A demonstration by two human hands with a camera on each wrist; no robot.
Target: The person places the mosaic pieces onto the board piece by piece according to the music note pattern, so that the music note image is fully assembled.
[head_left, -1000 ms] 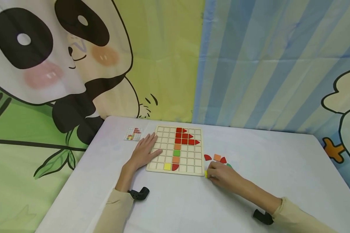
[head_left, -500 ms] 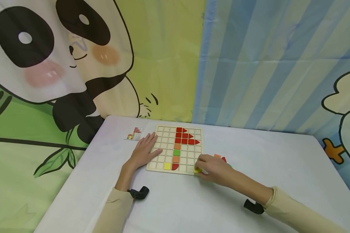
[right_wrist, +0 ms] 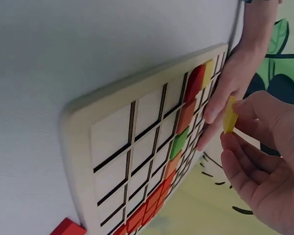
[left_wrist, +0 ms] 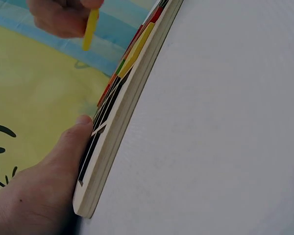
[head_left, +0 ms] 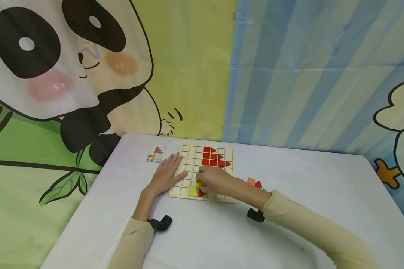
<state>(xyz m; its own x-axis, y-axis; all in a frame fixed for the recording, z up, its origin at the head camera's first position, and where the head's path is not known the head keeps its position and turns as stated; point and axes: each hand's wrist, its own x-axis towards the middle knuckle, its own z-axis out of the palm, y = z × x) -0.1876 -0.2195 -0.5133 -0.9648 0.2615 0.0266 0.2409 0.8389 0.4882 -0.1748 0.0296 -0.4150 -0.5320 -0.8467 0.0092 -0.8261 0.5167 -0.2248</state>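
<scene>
A wooden grid board (head_left: 192,161) lies on the table. My left hand (head_left: 165,173) rests on its left edge, fingers spread and straight. Above the lower part of the grid, my right hand (head_left: 219,181) pinches a yellow tile (right_wrist: 230,115) between thumb and fingertips. In the right wrist view a gap shows between that tile and the board. Set in the bottom row are a yellow square (head_left: 193,192) and a red rounded piece (head_left: 201,192). Red pieces (head_left: 206,156) form stepped rows at the top. The right hand hides the orange and green squares from the head view.
A small printed pattern card (head_left: 153,154) lies left of the board. Loose pieces sit to the right, among them an orange square (head_left: 251,181), a red piece (head_left: 258,185) and a partly hidden green piece (head_left: 264,189). A patterned cloth backdrop (head_left: 289,74) stands behind the table.
The right hand has moved left from beside the board's right edge to over its lower middle, carrying the yellow tile. The left hand has stayed put.
</scene>
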